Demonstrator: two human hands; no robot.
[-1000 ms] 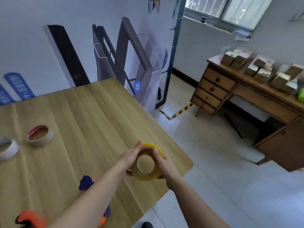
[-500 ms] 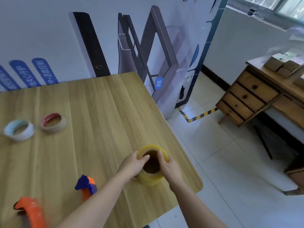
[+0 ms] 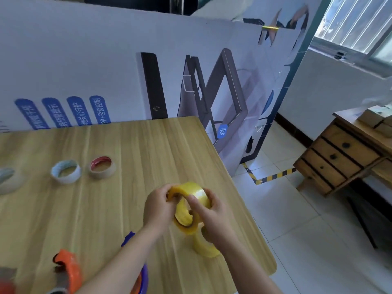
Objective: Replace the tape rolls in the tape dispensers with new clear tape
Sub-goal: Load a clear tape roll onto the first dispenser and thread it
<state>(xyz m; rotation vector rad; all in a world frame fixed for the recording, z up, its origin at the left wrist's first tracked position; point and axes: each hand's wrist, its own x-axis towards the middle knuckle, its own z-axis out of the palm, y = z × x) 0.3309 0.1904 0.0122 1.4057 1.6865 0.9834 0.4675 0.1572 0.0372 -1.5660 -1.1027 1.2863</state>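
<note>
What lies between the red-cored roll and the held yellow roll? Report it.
Head view: only bare tabletop between the red-cored roll and the yellow roll, up to the left hand gripping it.

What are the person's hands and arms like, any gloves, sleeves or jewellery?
Nothing worn shows. The left hand and right hand are bare, without gloves, and no ring is visible. The left forearm and right forearm are bare too: no sleeve, watch or bracelet shows down to the picture's lower edge.

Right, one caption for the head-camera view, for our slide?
Yellowish clear tape roll gripped by left hand and right hand above the wooden table.
</note>
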